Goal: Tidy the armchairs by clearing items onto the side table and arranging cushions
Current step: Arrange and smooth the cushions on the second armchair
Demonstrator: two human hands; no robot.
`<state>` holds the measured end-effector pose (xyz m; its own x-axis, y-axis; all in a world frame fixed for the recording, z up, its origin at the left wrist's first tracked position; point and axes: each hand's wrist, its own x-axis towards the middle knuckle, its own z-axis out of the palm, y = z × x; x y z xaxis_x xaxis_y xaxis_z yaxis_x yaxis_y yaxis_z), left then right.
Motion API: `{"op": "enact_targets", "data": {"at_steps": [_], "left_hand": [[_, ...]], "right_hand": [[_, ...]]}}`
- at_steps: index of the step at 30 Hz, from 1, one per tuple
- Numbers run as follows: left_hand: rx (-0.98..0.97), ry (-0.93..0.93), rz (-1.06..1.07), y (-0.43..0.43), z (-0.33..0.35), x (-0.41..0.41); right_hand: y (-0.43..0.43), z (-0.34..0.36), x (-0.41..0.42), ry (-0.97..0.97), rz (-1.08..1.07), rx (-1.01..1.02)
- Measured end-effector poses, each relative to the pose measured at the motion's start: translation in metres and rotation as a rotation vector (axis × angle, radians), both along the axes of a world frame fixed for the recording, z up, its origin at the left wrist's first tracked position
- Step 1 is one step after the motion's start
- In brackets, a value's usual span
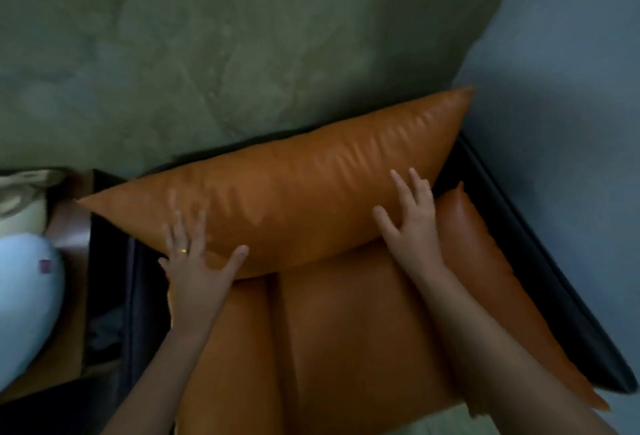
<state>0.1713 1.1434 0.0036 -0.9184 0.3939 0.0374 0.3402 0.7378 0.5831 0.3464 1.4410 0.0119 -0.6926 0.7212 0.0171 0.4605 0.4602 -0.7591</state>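
the orange cushion (294,199) lies across the back of the armchair (540,275), on the seat cushion (346,337), in front of a green wall (242,53). left hand (197,261) and right hand (412,223) press on it, fingers straight and spread, gripping nothing. a narrow side cushion (485,278) touches its right end; a pale rounded object (24,296) sits beside the frame on the left.

Back cushion (294,192): orange leather-like, smooth, slight sheen, wrinkled. Armchair frame (540,244): black, glossy. Wall (242,36): mottled matt green.

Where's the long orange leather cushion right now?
Head view, centre: the long orange leather cushion lies across the back of the black-framed armchair, in front of the green wall, with the left hand and right hand flat on its front.
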Motion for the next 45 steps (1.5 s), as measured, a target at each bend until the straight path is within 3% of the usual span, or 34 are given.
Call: {"op": "enact_targets", "data": {"at_steps": [6, 9, 14, 21, 27, 31, 36, 39, 45], "left_hand": [[-0.267, -0.067, -0.112, 0.032, -0.016, -0.076], [-0.365, -0.02, -0.056, 0.048, -0.036, -0.086], [-0.387, 0.071, -0.038, 0.063, -0.055, -0.103], [-0.407, 0.117, -0.057, 0.084, -0.064, -0.124], [-0.438, 0.1, -0.041, 0.066, -0.043, -0.11], [-0.514, 0.201, -0.109, 0.049, -0.036, -0.117], [-0.507, 0.216, -0.224, 0.129, -0.044, -0.118], [-0.535, 0.262, -0.314, 0.142, -0.051, -0.127], [-0.571, 0.185, 0.0, 0.066, -0.044, -0.178]], "right_hand": [[0.05, -0.022, -0.095, -0.432, 0.197, 0.271], [0.075, -0.038, -0.104, -0.532, 0.255, 0.396], [0.103, -0.051, -0.11, -0.528, 0.25, 0.444], [0.124, -0.068, -0.125, -0.529, 0.304, 0.331], [0.114, -0.048, -0.123, -0.516, 0.311, 0.467], [0.098, -0.035, -0.152, -0.443, 0.523, 0.577], [0.045, -0.048, -0.2, -0.366, 0.634, 0.604], [0.067, -0.058, -0.2, -0.338, 0.691, 0.6], [0.179, -0.055, -0.169, -0.465, 0.598, 0.742]]}}
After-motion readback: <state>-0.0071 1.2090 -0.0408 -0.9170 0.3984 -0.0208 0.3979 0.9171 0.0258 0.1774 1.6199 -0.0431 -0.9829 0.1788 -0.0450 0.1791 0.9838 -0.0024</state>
